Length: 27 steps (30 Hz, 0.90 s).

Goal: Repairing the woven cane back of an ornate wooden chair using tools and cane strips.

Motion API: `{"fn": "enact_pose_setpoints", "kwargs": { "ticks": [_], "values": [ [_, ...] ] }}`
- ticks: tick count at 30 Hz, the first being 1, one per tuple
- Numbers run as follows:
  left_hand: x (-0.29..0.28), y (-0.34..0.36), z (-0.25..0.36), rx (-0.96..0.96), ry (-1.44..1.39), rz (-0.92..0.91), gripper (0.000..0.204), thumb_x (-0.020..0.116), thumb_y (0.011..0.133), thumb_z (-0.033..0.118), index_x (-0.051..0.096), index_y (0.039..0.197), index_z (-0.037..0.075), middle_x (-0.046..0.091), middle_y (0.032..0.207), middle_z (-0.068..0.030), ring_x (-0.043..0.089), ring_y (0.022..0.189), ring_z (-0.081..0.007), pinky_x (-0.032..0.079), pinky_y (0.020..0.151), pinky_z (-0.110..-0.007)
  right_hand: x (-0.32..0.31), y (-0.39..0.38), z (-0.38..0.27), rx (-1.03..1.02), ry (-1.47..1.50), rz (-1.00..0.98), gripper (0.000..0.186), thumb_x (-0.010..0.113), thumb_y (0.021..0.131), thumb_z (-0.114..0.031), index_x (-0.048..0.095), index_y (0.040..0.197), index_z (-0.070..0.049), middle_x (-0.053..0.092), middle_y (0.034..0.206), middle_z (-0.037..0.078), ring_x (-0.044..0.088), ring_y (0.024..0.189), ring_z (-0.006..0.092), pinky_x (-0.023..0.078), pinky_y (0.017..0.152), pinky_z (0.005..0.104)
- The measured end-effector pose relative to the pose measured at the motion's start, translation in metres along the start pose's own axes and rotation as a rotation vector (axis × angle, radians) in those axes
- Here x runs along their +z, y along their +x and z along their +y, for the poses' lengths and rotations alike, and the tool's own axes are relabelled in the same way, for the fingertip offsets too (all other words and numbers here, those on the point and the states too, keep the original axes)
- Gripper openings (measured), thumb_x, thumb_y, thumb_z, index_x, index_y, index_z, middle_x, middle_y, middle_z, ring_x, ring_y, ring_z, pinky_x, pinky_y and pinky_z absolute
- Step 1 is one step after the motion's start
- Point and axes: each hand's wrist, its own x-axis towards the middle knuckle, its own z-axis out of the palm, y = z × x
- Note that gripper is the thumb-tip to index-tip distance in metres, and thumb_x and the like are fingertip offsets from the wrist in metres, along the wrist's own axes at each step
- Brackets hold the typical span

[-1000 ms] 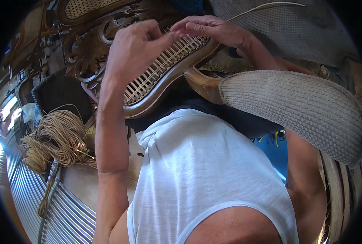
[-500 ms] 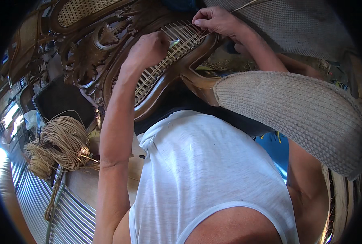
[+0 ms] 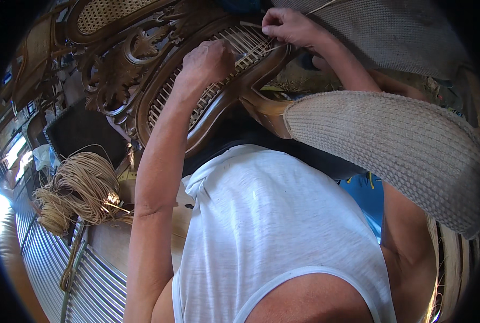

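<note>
A carved dark wood chair frame (image 3: 218,121) holds a half-woven panel of pale cane strands (image 3: 245,46). Over the middle of that panel, my left hand (image 3: 210,60) is closed in a fist, knuckles up; whatever its fingers grip is hidden beneath it. At the panel's far right end, my right hand (image 3: 294,28) pinches thumb and forefinger together on a thin cane strand, of which little shows at the fingertips. A pale strand also runs up and away behind this hand.
A coil of cane (image 3: 89,185) lies at the left beside a ribbed metallic surface (image 3: 97,280). A textured beige padded piece (image 3: 380,137) juts across the right, near my right arm. Another caned frame (image 3: 108,16) stands at the far left.
My left hand has shifted right and slightly up along the panel, and the shiny tip beside it is now out of sight. My right hand has moved slightly right.
</note>
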Motion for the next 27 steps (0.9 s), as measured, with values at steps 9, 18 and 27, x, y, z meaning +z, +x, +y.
{"fn": "enact_pose_setpoints", "kwargs": {
  "ticks": [9,18,27],
  "values": [
    [-0.005,0.027,0.01,0.173,0.231,-0.065,0.026,0.055,0.092,0.031,0.075,0.106,0.022,0.073,0.11,-0.0103,0.067,0.108,-0.0335,0.055,0.091,-0.047,0.014,-0.006,-0.014,-0.05,-0.472,0.018,0.025,0.062,0.088,-0.019,0.07,0.105,-0.002,0.07,0.089,0.01,0.067,0.082,0.0193,0.053,0.077,0.0341],
    [-0.027,0.05,0.035,0.165,0.357,-0.222,0.034,0.05,0.09,0.027,0.075,0.11,0.015,0.072,0.114,-0.0132,0.069,0.106,-0.0328,0.055,0.09,-0.046,0.014,-0.004,-0.009,-0.064,-0.389,-0.002,0.026,0.062,0.087,-0.017,0.07,0.107,-0.002,0.072,0.094,0.013,0.068,0.087,0.0215,0.053,0.081,0.0353],
    [-0.036,0.065,0.055,0.088,0.407,-0.395,0.038,0.064,0.071,0.012,0.076,0.106,0.016,0.075,0.1,-0.0093,0.072,0.1,-0.0276,0.054,0.081,-0.039,0.013,-0.004,-0.013,-0.101,-0.396,-0.03,0.032,0.064,0.085,-0.022,0.071,0.107,0.0,0.072,0.098,0.015,0.069,0.089,0.0247,0.053,0.084,0.0356]
  ]
}}
